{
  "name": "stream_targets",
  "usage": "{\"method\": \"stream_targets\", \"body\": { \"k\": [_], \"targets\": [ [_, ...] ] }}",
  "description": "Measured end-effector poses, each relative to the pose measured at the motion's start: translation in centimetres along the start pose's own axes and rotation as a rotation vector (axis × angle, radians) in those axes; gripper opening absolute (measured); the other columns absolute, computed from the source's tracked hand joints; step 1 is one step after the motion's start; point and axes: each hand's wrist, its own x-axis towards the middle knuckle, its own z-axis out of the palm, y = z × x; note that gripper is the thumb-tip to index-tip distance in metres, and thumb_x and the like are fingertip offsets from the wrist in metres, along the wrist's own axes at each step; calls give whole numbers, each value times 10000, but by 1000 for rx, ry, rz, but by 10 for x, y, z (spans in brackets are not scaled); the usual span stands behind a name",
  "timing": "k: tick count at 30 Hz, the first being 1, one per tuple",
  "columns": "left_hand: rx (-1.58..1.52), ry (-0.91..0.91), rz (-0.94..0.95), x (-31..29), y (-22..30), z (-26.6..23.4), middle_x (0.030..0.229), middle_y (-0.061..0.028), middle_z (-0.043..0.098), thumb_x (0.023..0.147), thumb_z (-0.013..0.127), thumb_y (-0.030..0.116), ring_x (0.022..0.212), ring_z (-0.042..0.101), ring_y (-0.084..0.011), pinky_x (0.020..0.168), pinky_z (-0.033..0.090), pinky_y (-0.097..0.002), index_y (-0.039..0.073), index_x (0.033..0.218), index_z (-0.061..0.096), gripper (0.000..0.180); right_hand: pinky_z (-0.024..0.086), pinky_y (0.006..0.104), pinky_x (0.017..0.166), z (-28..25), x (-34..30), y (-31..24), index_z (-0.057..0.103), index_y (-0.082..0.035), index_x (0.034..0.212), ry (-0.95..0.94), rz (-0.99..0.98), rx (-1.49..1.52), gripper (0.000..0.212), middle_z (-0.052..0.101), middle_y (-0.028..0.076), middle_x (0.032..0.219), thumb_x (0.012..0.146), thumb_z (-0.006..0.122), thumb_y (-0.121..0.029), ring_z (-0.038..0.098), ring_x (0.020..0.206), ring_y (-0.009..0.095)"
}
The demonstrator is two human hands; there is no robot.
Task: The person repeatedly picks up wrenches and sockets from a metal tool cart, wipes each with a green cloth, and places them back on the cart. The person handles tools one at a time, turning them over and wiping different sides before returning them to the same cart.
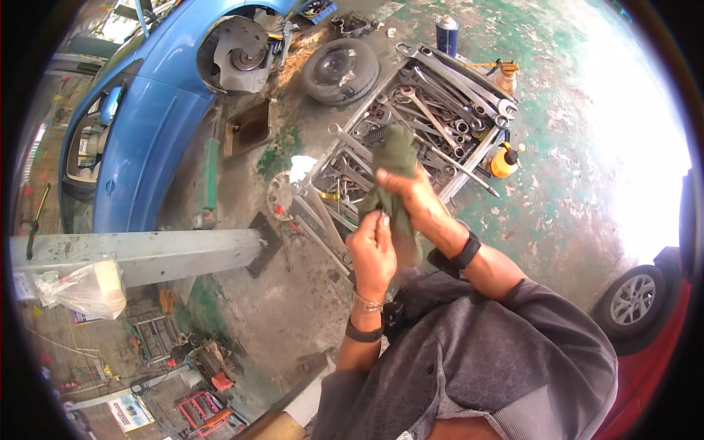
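Head view shows both hands closed on a dark green rag above the tool tray of wrenches, left hand pinching its lower end, right hand gripping its middle, wiping seemingly still underway, hands not yet free.

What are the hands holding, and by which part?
A dark green rag: right hand grips its middle; left hand pinches its lower end with the fingers.

A car repair workshop: raised blue car missing 1 wheel, wrench tray, loose tyre.
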Motion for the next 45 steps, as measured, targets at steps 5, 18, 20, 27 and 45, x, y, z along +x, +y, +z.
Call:
{"method": "stream_targets", "body": {
  "k": [5, 18, 20, 27, 45],
  "targets": [
    [-70, 30, 81, -12, -9, -2, 598, -94, 554, 935, 580, 60, 502, 507, -133, 501, 407, -268, -69, 968, 624, 140, 529, 324, 674, -18, 22, -11, 607, -7, 1057, 30, -129, -20, 344, 649, 82, 870, 875, 707, -281, 628, 753, 184],
    [-76, 105, 102, -2, -12, 14, 691, -132, 640, 917, 592, 88, 543, 583, -231, 511, 428, -311, -43, 947, 617, 137, 488, 279, 861, -6, -18, -18, 588, 2, 1173, -211, -29, -443, 342, 661, 54, 1057, 843, 678, -14, 608, 951, 134],
    [-109, 68, 120, -7, -18, 0, 698, -104, 635, 923, 602, 107, 558, 576, -195, 514, 427, -303, -41, 914, 619, 150, 503, 264, 822, -21, -18, -24, 609, -9, 1150, -230, -132, -461, 325, 672, 40, 1018, 834, 687, -12, 615, 911, 120],
    [-308, 60, -31, -4, -30, 6, 685, 7, 560, 947, 602, 165, 615, 476, -62, 540, 396, -249, -32, 1010, 617, 208, 500, 391, 735, -39, -35, -30, 616, -4, 952, -640, -218, -1309, 310, 660, 204, 881, 750, 741, -203, 654, 852, 342],
    [-1244, -98, -650, -21, -88, -4, 544, 67, 423, 950, 606, 317, 400, 311, -44, 412, 285, -220, 53, 934, 671, 272, 498, 359, 779, -75, -46, -25, 631, 7, 1064, -726, -37, -1081, 411, 686, 152, 905, 762, 752, -245, 652, 845, 252]
  ]
}}
